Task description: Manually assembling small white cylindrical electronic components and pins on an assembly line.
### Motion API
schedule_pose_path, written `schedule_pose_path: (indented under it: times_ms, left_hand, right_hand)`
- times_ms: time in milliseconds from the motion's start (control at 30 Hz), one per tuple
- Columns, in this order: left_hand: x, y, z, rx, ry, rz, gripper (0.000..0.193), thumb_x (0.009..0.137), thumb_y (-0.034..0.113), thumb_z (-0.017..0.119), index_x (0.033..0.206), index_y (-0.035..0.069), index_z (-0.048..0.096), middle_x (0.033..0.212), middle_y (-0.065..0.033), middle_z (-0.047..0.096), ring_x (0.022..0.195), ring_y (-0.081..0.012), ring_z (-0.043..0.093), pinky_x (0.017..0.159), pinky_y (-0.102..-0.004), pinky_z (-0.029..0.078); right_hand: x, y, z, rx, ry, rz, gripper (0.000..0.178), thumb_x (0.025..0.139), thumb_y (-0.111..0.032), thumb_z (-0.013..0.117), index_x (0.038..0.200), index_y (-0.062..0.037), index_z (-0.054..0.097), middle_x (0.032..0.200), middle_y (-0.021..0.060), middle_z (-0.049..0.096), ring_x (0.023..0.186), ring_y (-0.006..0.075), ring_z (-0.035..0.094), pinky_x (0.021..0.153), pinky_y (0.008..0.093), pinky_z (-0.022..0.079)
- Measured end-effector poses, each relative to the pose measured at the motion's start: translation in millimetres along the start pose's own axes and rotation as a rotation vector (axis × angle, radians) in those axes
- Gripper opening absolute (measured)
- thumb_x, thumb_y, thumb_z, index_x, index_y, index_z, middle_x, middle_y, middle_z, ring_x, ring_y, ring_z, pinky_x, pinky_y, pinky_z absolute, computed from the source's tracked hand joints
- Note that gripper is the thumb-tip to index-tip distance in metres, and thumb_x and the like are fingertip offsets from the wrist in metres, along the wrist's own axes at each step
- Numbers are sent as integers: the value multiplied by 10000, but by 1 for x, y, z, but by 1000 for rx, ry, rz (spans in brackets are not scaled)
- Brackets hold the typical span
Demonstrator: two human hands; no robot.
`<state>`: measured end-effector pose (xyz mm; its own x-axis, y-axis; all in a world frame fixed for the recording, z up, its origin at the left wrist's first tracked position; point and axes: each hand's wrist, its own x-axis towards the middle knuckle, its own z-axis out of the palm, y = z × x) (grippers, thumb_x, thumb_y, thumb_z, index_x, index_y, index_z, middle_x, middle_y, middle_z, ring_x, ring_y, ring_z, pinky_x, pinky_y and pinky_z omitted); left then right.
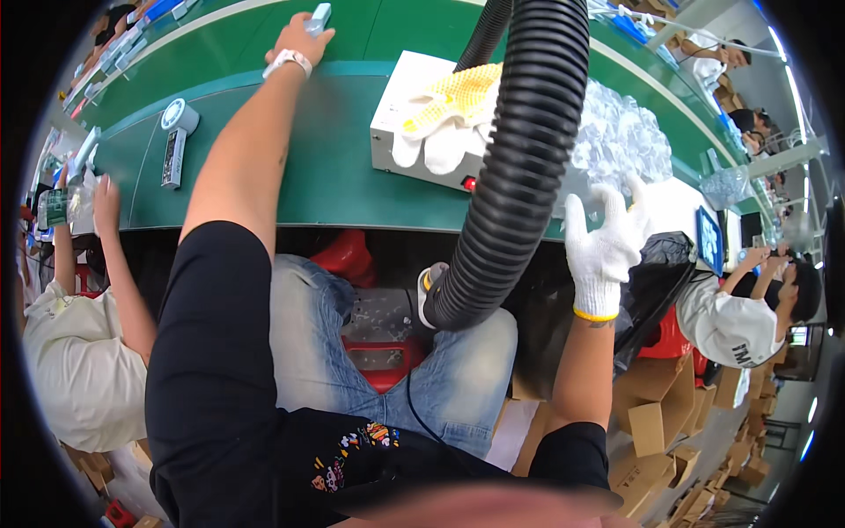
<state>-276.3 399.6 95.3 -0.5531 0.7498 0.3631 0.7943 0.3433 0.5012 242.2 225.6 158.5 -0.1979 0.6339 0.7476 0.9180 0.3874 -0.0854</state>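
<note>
My left hand (300,40), bare with a white band at the wrist, reaches far out over the green belt. Between its thumb and fingers is a small pale-blue packet (319,18), partly see-through; its exact kind is too small to tell. My right hand (607,239) wears a white knit glove with a yellow cuff. Its fingers are spread at the near side of a heap of clear plastic pieces (620,132), and nothing shows in its grasp. Whether the fingertips touch the heap, I cannot tell.
A thick black ribbed hose (537,132) hangs between my arms. Behind it, yellow-dotted gloves (449,106) lie on a white metal box (387,132). A tape roll (180,116) and a grey device (173,158) sit at left. Co-workers flank me; cardboard boxes (656,414) stand at right.
</note>
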Motion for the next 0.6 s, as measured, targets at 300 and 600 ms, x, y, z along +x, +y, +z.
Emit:
schedule_pose_path:
  times_ms: [300,600]
  left_hand:
    - [-102,-4,-25,-300,315,319,742,926,429,712,1472,14,429,1497,-225,475,1404,-336,455,1145,-441,388]
    - [-418,75,-115,-1594,-814,-440,355,1058,284,529,1351,86,557,1331,-67,630,1232,-196,595,1065,-374,459]
  right_hand:
    - [-17,-15,-36,411,74,112,207,814,-55,775,969,-48,638,1321,214,593,1231,342,557,1081,468,418]
    - [-132,-129,-31,1292,-182,468,445,883,12,704,1281,-15,508,1129,161,696,1031,236,697,942,365,545]
